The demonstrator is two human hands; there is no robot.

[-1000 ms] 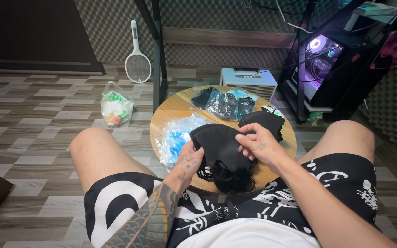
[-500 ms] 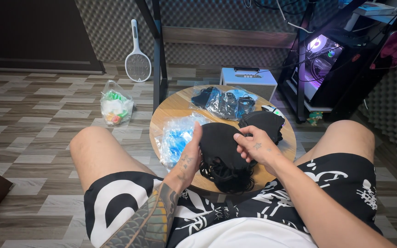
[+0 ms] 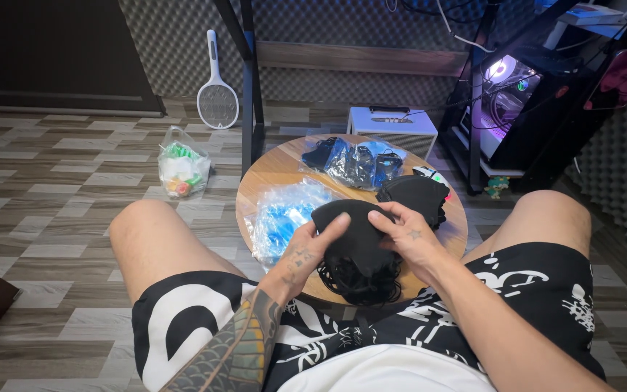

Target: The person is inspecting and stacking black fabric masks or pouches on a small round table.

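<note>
Work seemed midway: left hand point(image 3: 312, 247) and right hand point(image 3: 406, 234) gripped a black mask point(image 3: 353, 231) over a loose pile point(image 3: 361, 274), with a stack point(image 3: 415, 194) beside and packs point(image 3: 353, 163) unopened.

Both hands point(image 3: 361, 243) have flattened the black mask point(image 3: 353, 225) (formerly bunched).

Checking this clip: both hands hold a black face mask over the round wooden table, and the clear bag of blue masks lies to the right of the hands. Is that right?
Not quite. The head view shows the clear bag of blue masks lying to the left of the hands, not the right. The rest stands: the left hand and right hand both hold the black face mask over the round wooden table.
</note>
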